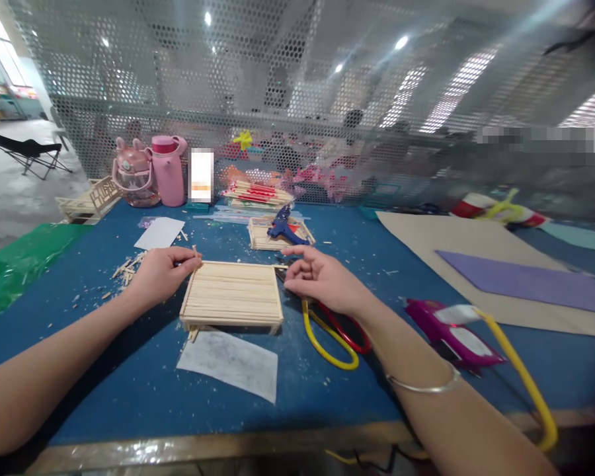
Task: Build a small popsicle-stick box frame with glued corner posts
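Observation:
A small raft-like panel of thin wooden sticks (231,294) stands on short legs in front of me. At its far left corner, my left hand (166,274) pinches a short wooden stick (195,251) with thumb and forefinger. My right hand (324,281) hovers by the far right corner, forefinger stretched out and thumb apart, the other fingers half curled; nothing shows between them. A thin stick end pokes out toward it. Scissors with yellow and red handles (330,337) lie under my right hand, their blades partly hidden. A white paper piece (233,363) lies before the panel.
Behind the panel, a blue glue gun (285,228) rests on another stick frame (260,238). Stick scraps (126,270) lie left. A magenta tool (451,330) with a yellow cord, purple sheet (525,281) and cardboard (416,241) lie right. Pink bottles (167,173) stand by the mesh.

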`<state>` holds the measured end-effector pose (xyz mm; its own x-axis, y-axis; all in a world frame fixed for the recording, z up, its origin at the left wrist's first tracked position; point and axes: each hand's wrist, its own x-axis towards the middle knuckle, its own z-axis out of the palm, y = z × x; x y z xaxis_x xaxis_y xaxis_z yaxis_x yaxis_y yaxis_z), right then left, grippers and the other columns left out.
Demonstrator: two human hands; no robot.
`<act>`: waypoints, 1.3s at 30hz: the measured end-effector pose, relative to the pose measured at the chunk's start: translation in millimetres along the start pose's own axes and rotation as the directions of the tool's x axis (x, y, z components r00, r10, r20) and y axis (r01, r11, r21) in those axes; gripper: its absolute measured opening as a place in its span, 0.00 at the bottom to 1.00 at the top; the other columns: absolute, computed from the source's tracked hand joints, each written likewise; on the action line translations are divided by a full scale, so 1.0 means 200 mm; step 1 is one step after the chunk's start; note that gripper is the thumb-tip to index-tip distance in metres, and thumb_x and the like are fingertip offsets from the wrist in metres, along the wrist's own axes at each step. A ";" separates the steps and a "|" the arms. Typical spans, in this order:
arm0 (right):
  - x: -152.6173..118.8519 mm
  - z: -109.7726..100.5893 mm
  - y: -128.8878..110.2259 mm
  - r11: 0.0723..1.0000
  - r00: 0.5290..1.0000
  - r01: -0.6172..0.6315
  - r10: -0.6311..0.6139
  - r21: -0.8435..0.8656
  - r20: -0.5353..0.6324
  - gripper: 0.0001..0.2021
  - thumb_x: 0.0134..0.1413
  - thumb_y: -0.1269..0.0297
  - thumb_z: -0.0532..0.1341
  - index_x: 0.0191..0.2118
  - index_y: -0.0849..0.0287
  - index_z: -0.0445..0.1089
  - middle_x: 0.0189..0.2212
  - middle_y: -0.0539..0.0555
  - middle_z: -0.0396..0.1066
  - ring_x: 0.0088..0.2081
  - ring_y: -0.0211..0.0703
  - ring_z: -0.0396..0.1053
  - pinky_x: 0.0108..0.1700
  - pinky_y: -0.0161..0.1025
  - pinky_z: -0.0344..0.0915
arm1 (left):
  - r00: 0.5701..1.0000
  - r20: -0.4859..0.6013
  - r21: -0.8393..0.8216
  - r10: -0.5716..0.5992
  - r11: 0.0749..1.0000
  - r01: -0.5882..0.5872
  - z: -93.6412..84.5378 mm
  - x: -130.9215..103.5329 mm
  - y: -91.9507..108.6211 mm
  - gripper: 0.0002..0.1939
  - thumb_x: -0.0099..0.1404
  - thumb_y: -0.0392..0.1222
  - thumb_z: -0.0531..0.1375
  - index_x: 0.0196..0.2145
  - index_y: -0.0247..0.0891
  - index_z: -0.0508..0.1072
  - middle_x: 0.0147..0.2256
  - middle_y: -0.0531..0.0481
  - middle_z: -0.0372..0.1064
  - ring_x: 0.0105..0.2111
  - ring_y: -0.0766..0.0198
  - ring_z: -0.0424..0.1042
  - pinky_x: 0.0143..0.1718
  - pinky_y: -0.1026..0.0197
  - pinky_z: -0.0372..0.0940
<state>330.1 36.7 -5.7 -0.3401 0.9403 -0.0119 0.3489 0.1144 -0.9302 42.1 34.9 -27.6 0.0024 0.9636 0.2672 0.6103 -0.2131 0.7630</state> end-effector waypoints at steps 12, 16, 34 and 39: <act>0.10 0.06 -0.01 0.879 0.944 0.194 -0.288 -0.436 -0.160 0.09 0.48 0.62 0.57 0.28 0.60 0.73 0.28 0.50 0.73 0.29 0.38 0.66 0.34 0.34 0.60 | 0.998 -0.003 -0.051 -0.057 0.997 0.056 0.00 0.00 0.02 0.09 0.50 0.47 0.61 0.28 0.45 0.79 0.37 0.52 0.76 0.40 0.53 0.72 0.44 0.58 0.63; 0.14 0.06 -0.04 0.851 0.947 0.178 -0.285 -0.494 -0.149 0.09 0.48 0.62 0.58 0.26 0.60 0.71 0.24 0.49 0.70 0.27 0.36 0.64 0.32 0.33 0.57 | 0.998 0.002 -0.038 -0.061 0.997 0.061 0.00 0.00 0.01 0.09 0.51 0.47 0.61 0.29 0.45 0.79 0.36 0.51 0.77 0.39 0.54 0.73 0.42 0.59 0.63; 0.13 0.12 0.02 0.845 0.900 0.218 -0.368 -0.488 -0.234 0.10 0.50 0.62 0.55 0.22 0.60 0.62 0.19 0.46 0.59 0.24 0.33 0.55 0.31 0.32 0.54 | 0.994 0.088 0.084 -0.060 0.995 0.053 -0.03 0.03 0.00 0.13 0.53 0.52 0.59 0.30 0.44 0.79 0.36 0.51 0.77 0.39 0.53 0.73 0.36 0.60 0.64; 0.13 0.13 0.03 0.839 0.888 0.257 -0.401 -0.480 -0.226 0.10 0.50 0.64 0.55 0.22 0.60 0.62 0.19 0.46 0.58 0.24 0.34 0.55 0.30 0.32 0.54 | 0.989 0.128 0.119 -0.073 0.991 0.057 -0.03 0.03 0.02 0.17 0.53 0.53 0.57 0.32 0.41 0.79 0.38 0.50 0.76 0.41 0.54 0.72 0.39 0.60 0.64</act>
<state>301.3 54.1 -21.3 -0.2445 0.8613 0.4454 0.6246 0.4913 -0.6071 39.4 38.6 -18.3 0.0592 0.9892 0.1337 0.6997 -0.1367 0.7013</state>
